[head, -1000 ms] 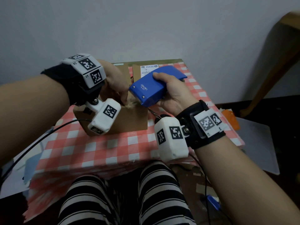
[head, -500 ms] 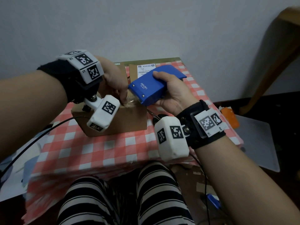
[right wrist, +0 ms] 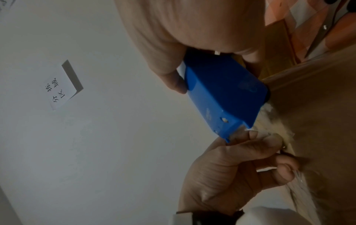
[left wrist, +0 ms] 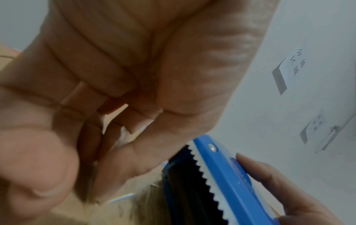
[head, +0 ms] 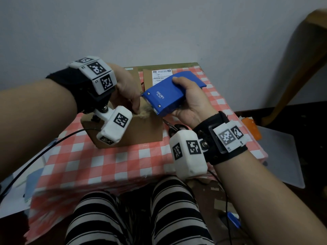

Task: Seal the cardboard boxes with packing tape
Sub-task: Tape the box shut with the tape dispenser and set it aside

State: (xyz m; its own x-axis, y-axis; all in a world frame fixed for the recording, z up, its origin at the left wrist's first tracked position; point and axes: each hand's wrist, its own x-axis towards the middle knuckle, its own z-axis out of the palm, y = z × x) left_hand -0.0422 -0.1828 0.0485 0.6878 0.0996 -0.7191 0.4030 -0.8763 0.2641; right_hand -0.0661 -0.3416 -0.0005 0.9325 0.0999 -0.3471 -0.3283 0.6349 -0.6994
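A brown cardboard box stands on the checked table. My right hand grips a blue tape dispenser just above the box's top right edge, with its toothed blade facing left. A short stretch of clear packing tape runs from the dispenser down to the box edge. My left hand is over the box top with its fingers curled, and in the right wrist view its thumb and forefinger pinch the tape end at that edge. The box's top is mostly hidden by my hands.
A second cardboard box with a white shipping label stands behind, against the wall. Scissors lie on the red-checked tablecloth right of the front box. An orange object sits off the table's right side, beside a wooden chair.
Almost nothing: the dispenser has edged slightly left toward my left hand. Both hands keep their hold.
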